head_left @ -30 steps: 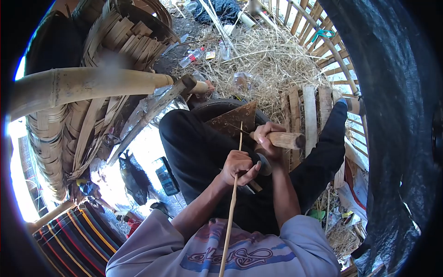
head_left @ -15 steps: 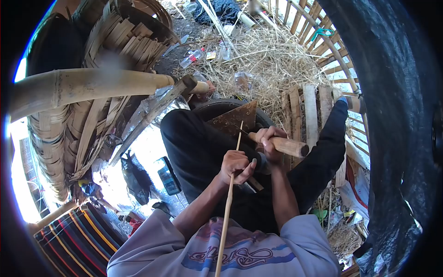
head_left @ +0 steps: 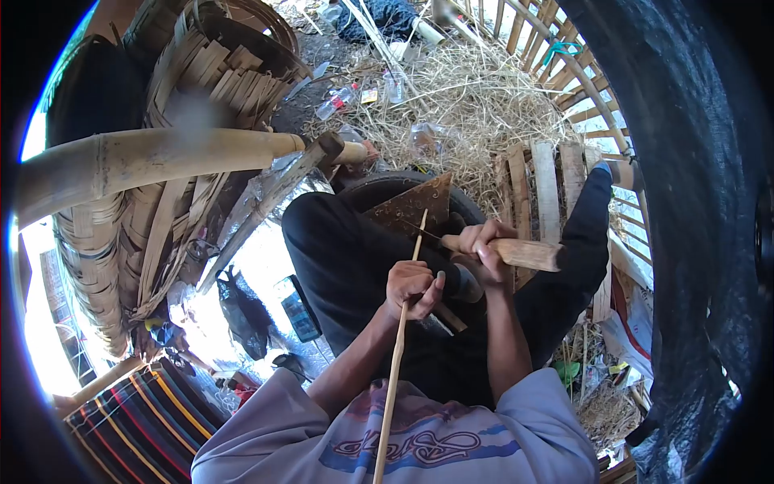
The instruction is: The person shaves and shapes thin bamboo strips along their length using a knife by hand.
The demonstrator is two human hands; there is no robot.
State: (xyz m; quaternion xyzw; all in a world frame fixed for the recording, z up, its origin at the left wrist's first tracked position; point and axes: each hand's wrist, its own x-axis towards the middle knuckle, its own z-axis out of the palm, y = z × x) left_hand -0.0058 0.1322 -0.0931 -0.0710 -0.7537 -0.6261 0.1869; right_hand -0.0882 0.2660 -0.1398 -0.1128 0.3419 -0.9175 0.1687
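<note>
My left hand (head_left: 413, 286) is closed round a long, thin bamboo stick (head_left: 393, 383), which runs from the shirt front up past the knees. My right hand (head_left: 488, 240) grips a knife by its thick wooden handle (head_left: 530, 254). The narrow dark blade reaches left towards the stick's upper end; I cannot tell whether it touches. Beyond both hands leans a rusty metal plate (head_left: 415, 203), in front of a black tyre (head_left: 363, 192). Between the forearms, a tool with a wooden part (head_left: 450, 317) lies partly hidden on the lap.
A thick bamboo pole (head_left: 193, 153) crosses at the left, beside woven bamboo baskets (head_left: 89, 266). A phone (head_left: 298, 310) and a black plastic bag (head_left: 246, 315) lie left of the legs. Straw (head_left: 476, 97) and wooden slats (head_left: 546, 189) cover ground ahead. Black sheeting (head_left: 677, 202) hangs at the right.
My right hand has moved a little to the right with the knife, and the handle has turned closer to level. My left hand and the bamboo stick stay nearly in place.
</note>
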